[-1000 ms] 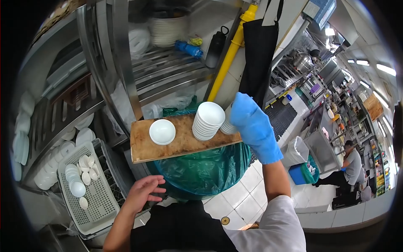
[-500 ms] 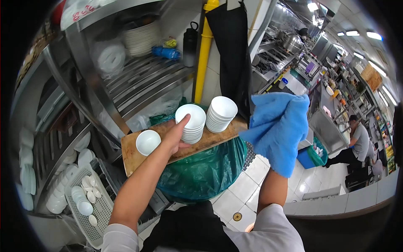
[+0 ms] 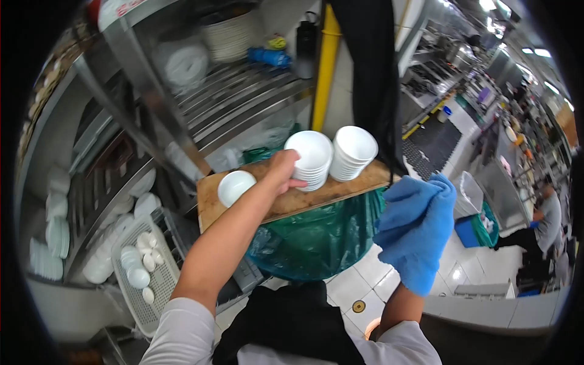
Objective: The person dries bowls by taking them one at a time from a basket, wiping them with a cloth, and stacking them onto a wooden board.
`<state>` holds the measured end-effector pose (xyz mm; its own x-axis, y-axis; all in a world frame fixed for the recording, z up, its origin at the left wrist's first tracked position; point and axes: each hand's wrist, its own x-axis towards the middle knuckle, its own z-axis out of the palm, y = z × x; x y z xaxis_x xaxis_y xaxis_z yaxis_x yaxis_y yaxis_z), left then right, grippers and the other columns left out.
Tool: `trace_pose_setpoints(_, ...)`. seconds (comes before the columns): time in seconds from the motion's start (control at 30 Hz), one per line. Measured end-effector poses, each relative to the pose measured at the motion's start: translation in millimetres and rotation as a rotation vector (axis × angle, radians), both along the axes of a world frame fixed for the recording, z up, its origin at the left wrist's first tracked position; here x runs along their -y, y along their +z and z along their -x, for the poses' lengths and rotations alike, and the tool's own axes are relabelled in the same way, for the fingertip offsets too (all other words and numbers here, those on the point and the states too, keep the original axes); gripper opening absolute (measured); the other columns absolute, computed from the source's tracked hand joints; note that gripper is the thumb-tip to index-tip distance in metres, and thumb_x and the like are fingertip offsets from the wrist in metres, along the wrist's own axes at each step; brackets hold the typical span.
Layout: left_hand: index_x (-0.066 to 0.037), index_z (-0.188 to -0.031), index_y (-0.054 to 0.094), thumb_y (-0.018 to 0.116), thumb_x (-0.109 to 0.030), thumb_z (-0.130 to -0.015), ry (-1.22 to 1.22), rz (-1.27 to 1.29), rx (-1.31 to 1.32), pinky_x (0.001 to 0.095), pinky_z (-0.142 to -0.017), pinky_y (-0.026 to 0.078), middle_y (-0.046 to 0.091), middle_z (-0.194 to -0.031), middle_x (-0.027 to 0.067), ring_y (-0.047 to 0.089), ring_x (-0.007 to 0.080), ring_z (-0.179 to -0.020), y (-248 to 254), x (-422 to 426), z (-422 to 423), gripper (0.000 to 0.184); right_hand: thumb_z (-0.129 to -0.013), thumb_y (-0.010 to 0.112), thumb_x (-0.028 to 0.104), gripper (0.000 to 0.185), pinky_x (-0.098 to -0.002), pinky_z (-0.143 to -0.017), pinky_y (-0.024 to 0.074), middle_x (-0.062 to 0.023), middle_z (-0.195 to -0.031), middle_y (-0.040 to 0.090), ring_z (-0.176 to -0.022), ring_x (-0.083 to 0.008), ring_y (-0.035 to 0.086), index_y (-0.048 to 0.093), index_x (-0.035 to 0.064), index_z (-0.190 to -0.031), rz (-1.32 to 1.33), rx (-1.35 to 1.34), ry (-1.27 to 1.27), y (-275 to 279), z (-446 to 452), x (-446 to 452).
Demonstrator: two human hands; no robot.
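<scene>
White bowl stack (image 3: 314,158) is mid-scene, just right of & touching L hand (image 3: 281,172); L fingers (image 3: 297,182) clamped on its left/near side. 2nd stack (image 3: 354,153) close on right, single bowl (image 3: 236,186) to left, all on wooden board (image 3: 298,202) w/ green-lined bin (image 3: 316,238) below. Blue cloth (image 3: 420,228) covers R hand, near right; can't tell R fingers' state.

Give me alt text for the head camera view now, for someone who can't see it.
A person's left hand grips a stack of white bowls on a wooden board, between a single white bowl and a second stack. A blue cloth covers the right hand. Green plastic lining shows below the board, with metal shelving behind.
</scene>
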<state>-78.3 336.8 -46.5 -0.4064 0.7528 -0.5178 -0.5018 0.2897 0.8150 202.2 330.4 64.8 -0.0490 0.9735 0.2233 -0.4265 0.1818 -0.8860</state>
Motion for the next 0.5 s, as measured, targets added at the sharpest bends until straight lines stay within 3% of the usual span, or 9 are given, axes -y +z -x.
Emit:
trace_pose_setpoints(0.03,-0.002,-0.138,0.039,0.054,-0.025,-0.087,-0.016,-0.017,-0.002,0.0602,-0.081,0.056,0.039,-0.142,0.0223,0.045,0.043,-0.126,-1,2,0,0.058,-0.103,0.041,0.032,0.043,-0.0297,-0.07,0.0528,-0.0162,-0.084,0.065,-0.068,-0.0195,0.061,0.04,-0.005,-0.125,0.028,-0.03,0.046,5,1,8)
trace_pose_setpoints(0.1,-0.004,-0.14,0.038,0.056,-0.045,-0.091,-0.061,-0.027,-0.057,0.0607,-0.083,0.053,0.038,-0.145,0.0193,0.045,0.0388,-0.128,2,9,-1,0.066,-0.097,0.044,0.025,0.032,-0.0307,-0.065,0.0511,-0.0125,-0.082,0.065,-0.067,-0.0185,0.061,0.047,-0.0014,-0.113,-0.166,0.193,0.001,6,1,12)
trace_pose_setpoints(0.2,-0.005,-0.139,0.042,0.057,-0.054,-0.09,0.002,-0.039,-0.305,0.0533,-0.087,0.053,0.043,-0.142,0.0201,0.047,0.0353,-0.128,41,42,-4,0.071,-0.087,0.049,0.015,0.016,-0.0321,-0.058,0.0484,-0.0071,-0.078,0.065,-0.065,-0.0171,0.062,0.057,0.0041,-0.096,-0.482,0.532,-0.104,7,-11,9)
trace_pose_setpoints(0.27,-0.001,-0.13,0.052,0.06,-0.053,-0.087,0.064,-0.062,-0.943,0.0432,-0.093,0.048,0.052,-0.134,0.023,0.053,0.0344,-0.122,-2,61,40,0.068,-0.084,0.052,0.011,0.012,-0.0329,-0.058,0.0476,-0.0058,-0.079,0.065,-0.068,-0.017,0.062,0.061,0.0054,-0.09,-0.614,0.682,-0.152,4,-17,12)
trace_pose_setpoints(0.3,0.0,-0.126,0.055,0.062,-0.051,-0.087,0.078,0.002,-1.259,0.0418,-0.095,0.047,0.054,-0.131,0.0243,0.054,0.0357,-0.12,11,87,45,0.065,-0.084,0.054,0.01,0.012,-0.0334,-0.061,0.0476,-0.0064,-0.082,0.065,-0.071,-0.0173,0.062,0.062,0.0048,-0.091,-0.636,0.718,-0.155,2,-18,16)
trace_pose_setpoints(0.37,0.0,-0.122,0.058,0.066,-0.042,-0.083,0.012,0.33,-1.535,0.0446,-0.094,0.046,0.058,-0.126,0.0236,0.057,0.0391,-0.113,1,121,75,0.058,-0.09,0.057,0.013,0.022,-0.0341,-0.079,0.0495,-0.0123,-0.094,0.065,-0.084,-0.0197,0.063,0.059,-0.0012,-0.106,-0.512,0.639,-0.067,-13,-13,33)
trace_pose_setpoints(0.43,-0.002,-0.118,0.061,0.066,-0.035,-0.081,-0.142,0.513,-1.385,0.0451,-0.092,0.047,0.061,-0.12,0.023,0.059,0.0386,-0.109,-16,141,91,0.05,-0.081,0.067,0.006,0.029,-0.0348,-0.094,0.0476,-0.0141,-0.102,0.065,-0.097,-0.0203,0.062,0.061,-0.0047,-0.108,-0.256,0.502,0.154,-19,-15,43)
trace_pose_setpoints(0.47,-0.003,-0.116,0.062,0.066,-0.031,-0.08,-0.217,0.602,-1.3,0.0453,-0.09,0.048,0.063,-0.117,0.0226,0.06,0.0383,-0.108,-29,148,99,0.046,-0.073,0.072,0.006,0.04,-0.0341,-0.095,0.0463,-0.0121,-0.104,0.064,-0.099,-0.0208,0.061,0.061,-0.0028,-0.111,-0.307,0.569,0.178,-23,-16,50)
trace_pose_setpoints(0.5,-0.003,-0.114,0.063,0.065,-0.028,-0.079,-0.172,0.526,-1.221,0.0451,-0.089,0.049,0.064,-0.114,0.0223,0.061,0.0379,-0.106,-53,150,110,0.042,-0.066,0.076,0.006,0.052,-0.0334,-0.096,0.045,-0.01,-0.107,0.062,-0.101,-0.0214,0.059,0.061,-0.0009,-0.115,-0.358,0.638,0.202,-28,-15,58)
